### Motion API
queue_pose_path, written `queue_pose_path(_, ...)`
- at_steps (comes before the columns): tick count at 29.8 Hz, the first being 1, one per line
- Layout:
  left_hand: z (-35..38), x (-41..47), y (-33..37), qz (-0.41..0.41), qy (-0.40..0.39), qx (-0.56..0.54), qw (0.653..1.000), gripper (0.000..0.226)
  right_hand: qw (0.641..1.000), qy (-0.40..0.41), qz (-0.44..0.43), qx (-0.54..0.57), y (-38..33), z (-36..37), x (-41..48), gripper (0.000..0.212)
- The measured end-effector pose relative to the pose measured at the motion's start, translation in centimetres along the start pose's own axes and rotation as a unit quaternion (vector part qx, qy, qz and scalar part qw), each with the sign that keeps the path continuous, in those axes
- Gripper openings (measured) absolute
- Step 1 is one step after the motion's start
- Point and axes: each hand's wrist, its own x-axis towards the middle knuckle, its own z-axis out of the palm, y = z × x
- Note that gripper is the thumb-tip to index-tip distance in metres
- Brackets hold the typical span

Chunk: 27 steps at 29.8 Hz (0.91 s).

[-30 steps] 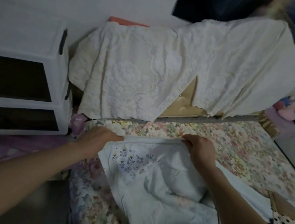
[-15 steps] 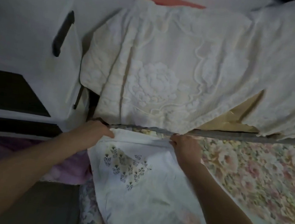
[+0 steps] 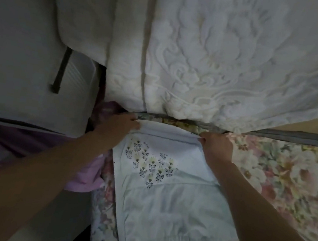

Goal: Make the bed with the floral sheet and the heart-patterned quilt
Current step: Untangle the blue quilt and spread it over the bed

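A pale quilt [image 3: 163,205] with a heart-shaped patch of small flowers lies along the bed's left side, over the floral sheet [image 3: 279,175]. My left hand [image 3: 119,123] grips the quilt's top left corner. My right hand [image 3: 216,147] pinches the same top edge further right. That edge sits at the head of the mattress, just below the draped headboard. Both forearms reach in from the bottom of the view.
A white embossed cover [image 3: 221,64] hangs over the headboard and fills the top. A white plastic drawer unit [image 3: 22,53] stands on the left beside the bed. Purple fabric [image 3: 11,142] lies below it. A grey mattress edge [image 3: 292,134] runs along the head.
The view has moved closer to the headboard. Both hands have carried the quilt's top edge up the bed to the head of the mattress.
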Motion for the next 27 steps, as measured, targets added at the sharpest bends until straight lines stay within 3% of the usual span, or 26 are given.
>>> queue_pose_path(3, 2.8, 2.1, -1.0, 0.009, 0.035, -0.024, 0.999, 0.036, 0.999, 0.022, 0.025, 0.008, -0.1, 2.2, 2.4, 0.024)
queue_pose_path(6, 4.8, 4.3, -1.2, 0.018, 0.083, 0.076, 0.994, 0.027, 0.997, 0.037, 0.059, 0.027, -0.1, 4.8, 5.0, 0.022)
queue_pose_path(10, 7.7, 5.5, -1.7, -0.004, 0.054, 0.107, 0.993, 0.057, 0.995, 0.019, 0.084, 0.056, -0.6, 8.0, 7.3, 0.024)
queue_pose_path(13, 8.7, 6.3, -2.5, -0.031, 0.057, 0.109, 0.992, 0.053, 0.994, 0.027, 0.077, 0.073, -1.0, 9.4, 8.8, 0.026)
queue_pose_path(16, 8.3, 6.8, 0.9, -0.042, 0.062, 0.154, 0.985, 0.045, 0.991, 0.025, 0.087, 0.095, -0.5, 10.2, 9.0, 0.029)
queue_pose_path(18, 8.4, 6.0, 3.8, -0.061, 0.065, 0.137, 0.987, 0.057, 0.989, 0.028, 0.082, 0.119, -1.2, 10.1, 8.5, 0.032)
queue_pose_path(20, 9.3, 5.3, 8.5, -0.070, 0.101, 0.082, 0.989, 0.075, 0.982, 0.082, 0.090, 0.142, -0.5, 9.4, 6.6, 0.037)
queue_pose_path(22, 10.1, 4.6, 13.1, -0.106, 0.139, -0.011, 0.985, 0.079, 0.966, 0.181, 0.074, 0.166, 0.1, 9.2, 4.5, 0.044)
queue_pose_path(24, 11.8, 4.4, 17.9, -0.064, 0.160, -0.071, 0.983, 0.069, 0.949, 0.243, 0.065, 0.191, 1.3, 9.7, 1.4, 0.045)
queue_pose_path(27, 15.1, 5.7, 23.5, 0.085, 0.111, -0.050, 0.989, 0.053, 0.940, 0.254, 0.081, 0.211, 5.0, 10.8, -4.0, 0.034)
